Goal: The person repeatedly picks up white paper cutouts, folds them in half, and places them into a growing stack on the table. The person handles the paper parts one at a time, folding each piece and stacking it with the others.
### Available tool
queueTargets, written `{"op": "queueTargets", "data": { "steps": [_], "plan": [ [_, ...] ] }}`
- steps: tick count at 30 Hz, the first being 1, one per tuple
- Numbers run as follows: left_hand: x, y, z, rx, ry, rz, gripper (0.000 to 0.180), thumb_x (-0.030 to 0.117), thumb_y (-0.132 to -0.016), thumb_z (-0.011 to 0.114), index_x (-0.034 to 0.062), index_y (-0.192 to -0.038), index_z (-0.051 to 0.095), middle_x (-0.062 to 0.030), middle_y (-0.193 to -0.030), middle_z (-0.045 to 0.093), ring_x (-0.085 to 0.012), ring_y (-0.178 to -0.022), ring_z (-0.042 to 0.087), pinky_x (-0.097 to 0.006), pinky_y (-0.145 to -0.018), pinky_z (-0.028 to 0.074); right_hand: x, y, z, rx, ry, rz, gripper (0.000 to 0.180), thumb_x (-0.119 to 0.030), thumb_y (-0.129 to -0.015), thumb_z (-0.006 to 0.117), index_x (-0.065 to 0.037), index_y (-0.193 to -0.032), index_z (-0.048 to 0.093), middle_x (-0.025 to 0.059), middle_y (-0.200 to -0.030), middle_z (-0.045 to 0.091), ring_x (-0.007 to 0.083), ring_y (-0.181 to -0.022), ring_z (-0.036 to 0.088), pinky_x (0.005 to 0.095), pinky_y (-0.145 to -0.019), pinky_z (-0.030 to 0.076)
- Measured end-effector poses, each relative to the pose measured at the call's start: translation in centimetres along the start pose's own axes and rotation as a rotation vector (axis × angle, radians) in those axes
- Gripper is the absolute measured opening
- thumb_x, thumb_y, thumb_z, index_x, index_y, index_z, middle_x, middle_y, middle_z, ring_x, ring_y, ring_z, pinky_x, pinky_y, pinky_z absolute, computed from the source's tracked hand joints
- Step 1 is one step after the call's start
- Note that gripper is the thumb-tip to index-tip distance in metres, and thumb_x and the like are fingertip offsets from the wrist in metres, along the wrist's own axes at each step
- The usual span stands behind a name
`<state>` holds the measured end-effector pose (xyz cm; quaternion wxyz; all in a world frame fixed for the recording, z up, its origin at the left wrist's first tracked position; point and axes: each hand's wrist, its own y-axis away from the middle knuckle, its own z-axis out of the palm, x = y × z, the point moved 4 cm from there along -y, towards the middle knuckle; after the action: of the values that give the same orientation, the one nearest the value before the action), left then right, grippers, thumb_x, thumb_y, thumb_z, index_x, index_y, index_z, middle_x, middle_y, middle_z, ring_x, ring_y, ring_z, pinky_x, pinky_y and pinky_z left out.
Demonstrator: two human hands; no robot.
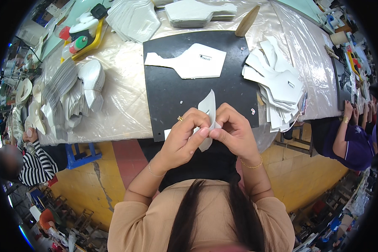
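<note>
Close to my body, my left hand (185, 133) and my right hand (235, 131) pinch a curved white cut piece (208, 103) between thumbs and fingers. The piece is bent, with its pointed top standing up above my fingertips. Its middle is hidden by my fingers. A bit of white material (167, 134) shows beside my left hand. Beyond my hands, a flat white shaped panel (197, 63) with a small dark printed label lies on a black board (168, 101).
On the right, a loose pile of white labelled panels (281, 84) overlaps the board's edge. A wooden stick (247, 21) sits at its far corner. Stacked pieces (132, 19) stand far left, more bundles (90, 80) at left, a yellow tray (97, 35) behind. Co-workers sit at both sides.
</note>
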<state>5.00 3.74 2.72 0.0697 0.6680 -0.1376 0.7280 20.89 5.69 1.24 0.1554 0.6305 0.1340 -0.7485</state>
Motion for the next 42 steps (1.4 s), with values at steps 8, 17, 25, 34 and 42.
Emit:
{"op": "queueTargets", "data": {
  "steps": [8, 17, 25, 34, 42],
  "plan": [
    [0.8, 0.2, -0.8, -0.09, -0.351, -0.035, 0.05, 0.037, -0.07, 0.09, 0.0052, -0.076, 0.052, -0.0032, -0.068, 0.054, -0.016, -0.06, 0.05, -0.029, -0.057, 0.041, -1.2, 0.0, 1.3, -0.121, 0.157, -0.036, 0.019, -0.014, -0.085, 0.078, -0.003, -0.082, 0.063, 0.0045, -0.085, 0.056, 0.0166, -0.078, 0.054, 0.029, -0.072, 0.045],
    [0.3, 0.1, -1.3, -0.218, 0.003, -0.16, 0.036, 0.023, -0.084, 0.082, 0.0036, -0.072, 0.055, -0.0018, -0.064, 0.053, -0.0122, -0.06, 0.051, -0.029, -0.055, 0.04, -0.9, -0.3, 1.2, -0.163, 0.031, -0.05, 0.021, -0.016, -0.089, 0.076, -0.004, -0.082, 0.061, 0.0035, -0.087, 0.056, 0.0139, -0.079, 0.052, 0.0289, -0.072, 0.044],
    [-1.1, 0.3, -1.5, -0.046, 0.404, -0.27, 0.026, 0.02, -0.099, 0.063, 0.0044, -0.081, 0.053, -0.007, -0.086, 0.056, -0.0132, -0.066, 0.056, -0.026, -0.054, 0.05, 1.1, -0.6, 1.6, -0.063, -0.298, -0.019, 0.017, -0.011, -0.098, 0.065, -0.004, -0.086, 0.055, 0.0034, -0.097, 0.054, 0.0085, -0.084, 0.05, 0.0227, -0.074, 0.043],
    [-2.9, 0.5, -1.2, 0.204, 0.728, -0.197, 0.02, 0.017, -0.1, 0.057, 0.0075, -0.085, 0.048, -0.0063, -0.092, 0.054, -0.0121, -0.076, 0.058, -0.026, -0.062, 0.053, 3.7, -1.2, 1.9, 0.049, -0.746, -0.009, 0.017, -0.013, -0.098, 0.064, -0.009, -0.087, 0.05, 0.003, -0.099, 0.055, 0.0108, -0.089, 0.053, 0.0276, -0.081, 0.048],
    [-3.9, 1.3, -3.8, 0.598, 0.632, -0.144, 0.021, 0.023, -0.096, 0.059, 0.0096, -0.086, 0.047, -0.0062, -0.091, 0.061, -0.0127, -0.087, 0.061, -0.029, -0.083, 0.053, 4.2, -1.1, 0.1, 0.214, -1.005, 0.034, 0.015, -0.008, -0.093, 0.064, -0.009, -0.089, 0.051, 0.0037, -0.107, 0.061, 0.0177, -0.108, 0.062, 0.038, -0.098, 0.053]
  ]
}}
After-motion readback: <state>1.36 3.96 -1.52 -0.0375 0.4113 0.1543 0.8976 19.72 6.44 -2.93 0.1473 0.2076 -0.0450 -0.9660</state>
